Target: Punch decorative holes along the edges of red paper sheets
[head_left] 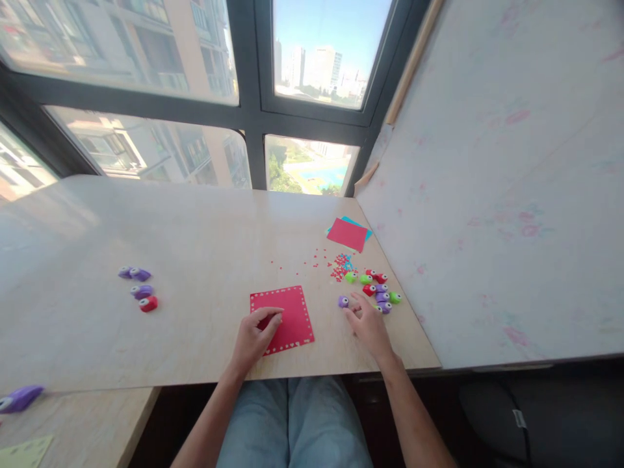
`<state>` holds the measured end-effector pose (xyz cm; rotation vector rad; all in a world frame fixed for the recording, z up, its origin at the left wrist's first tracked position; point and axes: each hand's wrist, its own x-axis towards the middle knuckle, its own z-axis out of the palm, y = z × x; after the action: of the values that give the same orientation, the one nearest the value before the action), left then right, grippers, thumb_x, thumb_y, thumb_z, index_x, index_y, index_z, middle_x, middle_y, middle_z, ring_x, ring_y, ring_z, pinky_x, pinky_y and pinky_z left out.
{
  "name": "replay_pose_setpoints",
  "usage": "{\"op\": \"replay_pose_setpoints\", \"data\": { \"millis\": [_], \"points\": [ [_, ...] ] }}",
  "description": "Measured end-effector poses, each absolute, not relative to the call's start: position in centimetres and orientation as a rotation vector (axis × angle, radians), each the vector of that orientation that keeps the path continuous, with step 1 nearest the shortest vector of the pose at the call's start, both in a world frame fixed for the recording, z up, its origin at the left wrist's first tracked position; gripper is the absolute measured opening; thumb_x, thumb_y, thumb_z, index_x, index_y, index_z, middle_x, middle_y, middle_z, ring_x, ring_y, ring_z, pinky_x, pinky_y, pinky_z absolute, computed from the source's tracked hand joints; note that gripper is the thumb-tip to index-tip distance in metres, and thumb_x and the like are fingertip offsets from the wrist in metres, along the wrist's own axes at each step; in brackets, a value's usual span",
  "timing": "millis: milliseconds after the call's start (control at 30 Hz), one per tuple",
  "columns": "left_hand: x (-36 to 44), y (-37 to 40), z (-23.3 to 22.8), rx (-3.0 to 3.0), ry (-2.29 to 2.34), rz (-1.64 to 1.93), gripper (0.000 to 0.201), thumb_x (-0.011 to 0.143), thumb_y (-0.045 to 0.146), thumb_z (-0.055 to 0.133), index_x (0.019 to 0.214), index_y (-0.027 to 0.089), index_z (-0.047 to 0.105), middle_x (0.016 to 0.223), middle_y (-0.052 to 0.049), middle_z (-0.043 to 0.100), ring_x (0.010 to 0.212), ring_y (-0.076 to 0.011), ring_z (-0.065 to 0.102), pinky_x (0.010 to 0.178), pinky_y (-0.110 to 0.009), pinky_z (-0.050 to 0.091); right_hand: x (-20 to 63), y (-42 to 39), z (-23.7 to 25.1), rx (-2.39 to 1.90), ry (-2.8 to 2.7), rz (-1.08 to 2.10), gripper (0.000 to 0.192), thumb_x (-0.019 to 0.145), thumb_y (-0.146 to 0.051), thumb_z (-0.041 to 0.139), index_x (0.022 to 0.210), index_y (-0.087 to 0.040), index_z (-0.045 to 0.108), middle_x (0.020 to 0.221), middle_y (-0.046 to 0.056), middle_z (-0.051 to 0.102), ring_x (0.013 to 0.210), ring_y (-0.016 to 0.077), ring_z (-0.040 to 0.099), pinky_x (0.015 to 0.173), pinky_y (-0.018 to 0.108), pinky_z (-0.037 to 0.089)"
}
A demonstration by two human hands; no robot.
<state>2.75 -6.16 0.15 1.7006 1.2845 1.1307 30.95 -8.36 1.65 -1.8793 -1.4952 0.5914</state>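
A square of red paper (292,318) with small punched shapes along its edges lies in front of me. Over its left part rests my left hand (256,335), thumb and fingers drawn together in a pinch; whether anything is between them I cannot make out. My right hand (370,327) is low over the table to the right, its thumb and fingers apart. Just left of its fingertips stands a purple craft punch (343,301), seemingly not gripped. Beyond and beside that hand sit several more punches, among them a green punch (351,277) and a red punch (369,290).
Red and blue paper bits (341,265) are scattered behind the punches. Farther back lies a stack of red and blue paper (348,234). More punches (142,292) stand at the left. Windows border the back, and a papered wall (487,195) rises on the right.
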Motion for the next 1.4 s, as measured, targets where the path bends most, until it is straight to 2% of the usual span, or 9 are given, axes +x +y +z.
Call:
{"op": "replay_pose_setpoints", "data": {
  "millis": [67,200,300,433,600,733,967,1233,1400],
  "points": [
    [2.7,-6.2,0.1,1.694,1.299,1.126,0.020,0.086,0.034,0.059,0.092,0.020,0.072,0.091,-0.006,0.073,0.083,-0.0205,0.068,0.078,-0.034,0.055,30.6,-8.6,2.1,-1.891,-1.551,0.710,0.046,0.083,-0.029,0.053,0.127,-0.016,0.057,0.081,0.002,0.066,0.057,0.0166,0.061,0.060,0.031,0.050],
    [2.7,-6.0,-0.1,1.765,1.308,1.117,0.021,0.087,0.034,0.058,0.094,0.020,0.071,0.091,-0.007,0.072,0.084,-0.0211,0.068,0.078,-0.036,0.055,30.2,-8.1,2.3,-1.921,-1.668,0.590,0.047,0.085,-0.025,0.057,0.131,-0.014,0.055,0.080,0.002,0.069,0.073,0.0197,0.065,0.071,0.030,0.048],
    [2.8,-5.8,-0.2,1.975,1.328,1.134,0.027,0.087,0.033,0.058,0.108,0.019,0.067,0.109,-0.010,0.068,0.105,-0.0248,0.062,0.094,-0.044,0.050,29.7,-6.9,2.6,-2.009,-1.840,0.490,0.043,0.088,-0.027,0.058,0.130,-0.015,0.056,0.084,0.006,0.072,0.080,0.0224,0.067,0.069,0.030,0.045],
    [3.3,-5.9,-0.4,2.274,1.371,0.939,0.042,0.087,0.034,0.059,0.126,0.017,0.058,0.132,-0.012,0.057,0.131,-0.0286,0.044,0.108,-0.048,0.038,28.6,-5.0,2.9,-2.081,-2.056,0.340,0.026,0.091,-0.037,0.059,0.109,-0.019,0.064,0.088,0.009,0.073,0.081,0.0245,0.069,0.062,0.029,0.040],
    [3.8,-6.2,-0.7,2.421,1.485,0.612,0.065,0.086,0.053,0.059,0.138,0.017,0.048,0.147,-0.013,0.043,0.141,-0.0316,0.029,0.113,-0.052,0.029,26.1,-3.3,2.0,-1.991,-2.204,0.128,0.045,0.088,-0.064,0.052,0.092,-0.020,0.062,0.075,0.008,0.071,0.070,0.0239,0.068,0.055,0.027,0.033],
    [4.0,-6.2,-0.6,2.460,1.490,0.493,0.087,0.079,0.071,0.057,0.145,0.016,0.041,0.154,-0.015,0.030,0.144,-0.0330,0.023,0.116,-0.052,0.022,25.2,-2.5,1.0,-1.842,-2.233,0.095,0.052,0.090,-0.069,0.042,0.084,-0.021,0.062,0.072,0.007,0.071,0.065,0.0217,0.067,0.054,0.027,0.030],
    [4.1,-6.3,-0.1,2.449,1.462,0.488,0.100,0.071,0.077,0.061,0.147,0.015,0.038,0.154,-0.015,0.031,0.144,-0.0324,0.024,0.118,-0.049,0.019,26.6,-2.2,0.4,-1.583,-2.005,0.370,0.060,0.086,-0.075,0.041,0.082,-0.020,0.064,0.066,0.003,0.066,0.060,0.0174,0.061,0.056,0.026,0.033],
    [3.9,-6.7,0.3,2.350,1.339,0.692,0.088,0.076,0.061,0.069,0.146,0.018,0.037,0.147,-0.015,0.043,0.138,-0.0313,0.035,0.116,-0.051,0.024,27.0,-2.4,0.6,-1.506,-1.851,0.570,0.056,0.085,-0.073,0.046,0.083,-0.020,0.064,0.064,0.001,0.063,0.059,0.0160,0.058,0.058,0.025,0.037],
    [3.3,-7.5,0.6,1.845,1.358,1.307,0.040,0.090,0.041,0.058,0.123,0.018,0.058,0.122,-0.013,0.062,0.115,-0.0244,0.057,0.099,-0.041,0.044,26.7,-2.2,0.4,-1.571,-1.945,0.401,0.058,0.086,-0.073,0.043,0.086,-0.020,0.067,0.067,0.004,0.065,0.063,0.0190,0.062,0.058,0.027,0.036]
  ]
}}
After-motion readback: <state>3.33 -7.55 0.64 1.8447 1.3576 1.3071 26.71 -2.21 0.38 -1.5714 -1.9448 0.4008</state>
